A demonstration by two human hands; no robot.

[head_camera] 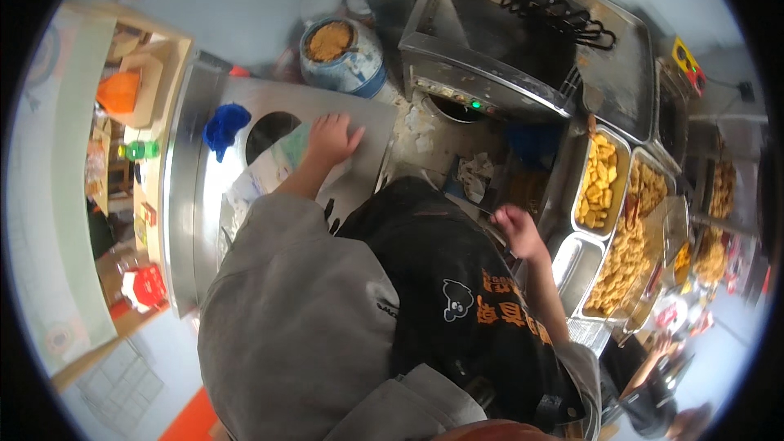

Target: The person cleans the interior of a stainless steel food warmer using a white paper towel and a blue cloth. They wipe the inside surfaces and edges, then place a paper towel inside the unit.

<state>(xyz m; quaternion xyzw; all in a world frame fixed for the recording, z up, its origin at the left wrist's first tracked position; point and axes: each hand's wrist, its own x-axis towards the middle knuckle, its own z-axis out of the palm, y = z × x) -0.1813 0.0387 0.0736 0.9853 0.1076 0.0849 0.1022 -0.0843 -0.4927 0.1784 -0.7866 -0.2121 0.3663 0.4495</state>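
My left hand (331, 139) lies palm down on the steel counter (367, 116), thumb spread from its fingers, with nothing gripped. Beside its wrist is a pale plastic bag (269, 171) with green marking, partly over a round dark hole (269, 131) in the counter. A blue cloth or bag (224, 128) lies farther left. My right hand (517, 229) hangs at my right side with curled fingers, near the steel fryer counter. A thin line runs up to its fingertips; whether the hand holds it cannot be made out.
A blue-and-white drum (361, 70) of brown powder stands behind the counter. At right are a deep fryer (484, 73) with black-handled baskets, a tray of yellow potato pieces (597, 180), a tray of fried pieces (618, 269) and a steel pan (572, 269). Another person's arm (643, 367) shows lower right.
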